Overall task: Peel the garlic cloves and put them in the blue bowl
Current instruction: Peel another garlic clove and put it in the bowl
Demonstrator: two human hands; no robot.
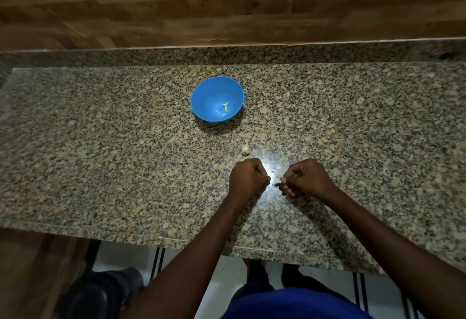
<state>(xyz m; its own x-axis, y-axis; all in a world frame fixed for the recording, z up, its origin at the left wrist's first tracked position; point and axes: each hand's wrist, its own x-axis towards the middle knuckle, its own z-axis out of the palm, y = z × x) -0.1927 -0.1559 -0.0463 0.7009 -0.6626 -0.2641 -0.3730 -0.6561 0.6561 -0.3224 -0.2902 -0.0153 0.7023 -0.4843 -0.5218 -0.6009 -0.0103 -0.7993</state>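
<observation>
Head: fists (248,177) (306,178) curled, R grip maybe w/ clove (279,176)

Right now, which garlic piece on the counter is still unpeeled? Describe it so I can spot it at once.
Start at the blue bowl on the granite counter. Just nearer the person, between bowl and left hand, lies one whitish unpeeled clove. Unlike the greenish peeled pieces in the bowl, it lies alone on stone.

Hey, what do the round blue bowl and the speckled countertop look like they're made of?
The round blue bowl looks like plastic: uniform saturated colour, thin rim, soft matte sheen; glazed ceramic can't be ruled out. The speckled countertop looks like polished granite: mottled beige, grey and black grains, with a bright glare reflected beside the hands.
</observation>
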